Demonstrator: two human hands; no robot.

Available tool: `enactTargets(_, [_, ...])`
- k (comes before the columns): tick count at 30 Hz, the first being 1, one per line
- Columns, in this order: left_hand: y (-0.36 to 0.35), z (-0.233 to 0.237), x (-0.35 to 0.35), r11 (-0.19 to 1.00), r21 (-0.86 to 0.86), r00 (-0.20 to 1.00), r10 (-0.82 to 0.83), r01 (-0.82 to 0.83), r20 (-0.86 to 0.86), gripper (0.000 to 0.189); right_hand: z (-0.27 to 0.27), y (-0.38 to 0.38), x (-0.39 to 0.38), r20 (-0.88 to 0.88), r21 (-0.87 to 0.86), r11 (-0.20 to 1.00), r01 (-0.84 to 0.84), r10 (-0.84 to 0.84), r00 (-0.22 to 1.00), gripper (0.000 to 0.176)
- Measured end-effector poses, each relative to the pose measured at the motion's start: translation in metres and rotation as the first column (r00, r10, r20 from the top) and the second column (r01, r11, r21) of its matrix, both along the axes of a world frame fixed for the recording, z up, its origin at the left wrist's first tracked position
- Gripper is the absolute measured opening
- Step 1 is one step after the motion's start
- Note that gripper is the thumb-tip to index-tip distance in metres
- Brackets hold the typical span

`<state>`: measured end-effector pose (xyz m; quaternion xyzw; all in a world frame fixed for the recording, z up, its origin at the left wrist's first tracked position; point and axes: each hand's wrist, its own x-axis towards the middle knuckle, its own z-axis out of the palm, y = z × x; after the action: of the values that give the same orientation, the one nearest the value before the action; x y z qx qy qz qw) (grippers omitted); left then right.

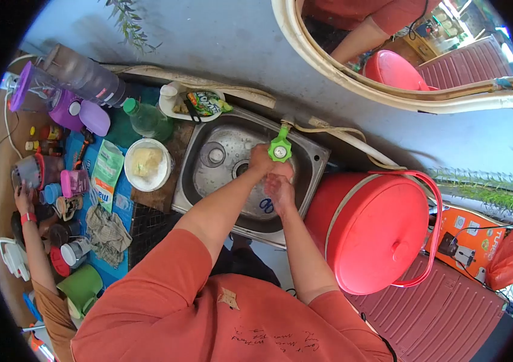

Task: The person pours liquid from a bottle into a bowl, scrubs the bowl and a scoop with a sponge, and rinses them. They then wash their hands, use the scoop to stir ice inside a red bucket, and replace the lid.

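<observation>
Over the steel sink, my left hand is beside the green tap handle, its fingertips hidden under the tap. My right hand is just below it, under the tap, palm partly turned up and fingers loosely apart. Both hands are close together, and a pinkish surface between them is too unclear to name. A clear cup stands in the sink's left part, near the drain.
Right of the sink is a large red lidded bucket. To the left are a white tub, a green bottle, a grey cloth and several containers. Another person's hand touches items at far left. A mirror hangs above.
</observation>
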<state>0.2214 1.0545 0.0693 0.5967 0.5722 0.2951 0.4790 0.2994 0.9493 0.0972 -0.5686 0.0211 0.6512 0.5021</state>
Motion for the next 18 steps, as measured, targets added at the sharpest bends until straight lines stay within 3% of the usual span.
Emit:
enactTargets(1, [0.000,0.008,-0.004,0.999,-0.034,1.000,0.015,-0.016,-0.027,0.023,0.002,0.002,-0.002,-0.119,-0.127,0.992,0.022,-0.037,0.992,0.037])
enactTargets(2, [0.000,0.022,-0.010,0.997,-0.066,0.998,0.027,-0.031,-0.057,0.023,0.009,0.007,-0.006,-0.128,-0.123,0.992,0.022,-0.038,0.991,0.037])
enactTargets(4, [-0.015,0.051,-0.025,0.987,-0.150,0.996,0.054,-0.064,-0.066,0.022,0.024,0.020,-0.017,-0.489,-0.134,0.980,0.148,-0.196,0.850,0.043])
enactTargets(5, [-0.027,0.059,-0.035,0.966,-0.240,0.994,0.082,-0.097,-0.069,0.022,0.011,0.025,-0.017,-0.501,-0.130,0.979,0.156,-0.200,0.842,0.043])
enactTargets(6, [-0.037,0.055,-0.043,0.969,-0.232,0.994,0.072,-0.089,-0.081,0.022,-0.020,0.029,-0.013,-0.547,0.084,0.991,0.105,-0.042,0.836,0.043])
enactTargets(7, [-0.048,0.046,-0.050,0.927,-0.350,0.953,0.218,-0.135,0.210,0.023,-0.050,0.033,-0.013,-0.553,0.296,0.953,0.061,0.119,0.825,0.043])
enactTargets(8, [-0.058,0.040,-0.057,0.868,-0.477,0.806,0.376,-0.134,0.457,0.026,-0.080,0.032,-0.016,-0.559,0.297,0.952,0.076,0.108,0.822,0.043])
enactTargets(10, [-0.070,0.045,-0.072,0.852,-0.501,0.758,0.427,-0.153,0.494,0.028,-0.124,0.026,-0.020,-0.735,0.394,0.900,0.186,0.187,0.651,0.039])
enactTargets(11, [-0.074,0.045,-0.080,0.830,-0.528,0.692,0.489,-0.181,0.531,0.031,-0.106,0.030,-0.028,-0.735,0.392,0.898,0.201,0.174,0.655,0.039])
enactTargets(12, [-0.079,0.040,-0.089,0.830,-0.531,0.698,0.482,-0.170,0.530,0.031,-0.070,0.040,-0.043,-0.620,0.198,0.928,0.315,-0.131,0.774,0.042])
enactTargets(13, [-0.082,0.032,-0.101,0.850,-0.508,0.705,0.444,-0.137,0.553,0.030,-0.049,0.049,-0.052,-0.417,0.025,0.891,0.454,-0.404,0.815,0.048])
enactTargets(15, [-0.088,0.031,-0.116,0.867,-0.486,0.712,0.411,-0.111,0.570,0.029,-0.060,0.054,-0.051,-0.327,0.033,0.899,0.437,-0.403,0.855,0.048])
enactTargets(17, [-0.093,0.032,-0.128,0.906,-0.417,0.840,0.281,-0.072,0.464,0.020,-0.076,0.061,-0.050,-0.239,0.041,0.909,0.415,-0.394,0.887,0.049])
enactTargets(18, [-0.097,0.029,-0.132,0.906,-0.417,0.840,0.283,-0.075,0.463,0.020,-0.085,0.066,-0.046,0.111,-0.097,0.972,0.216,-0.205,0.972,0.053])
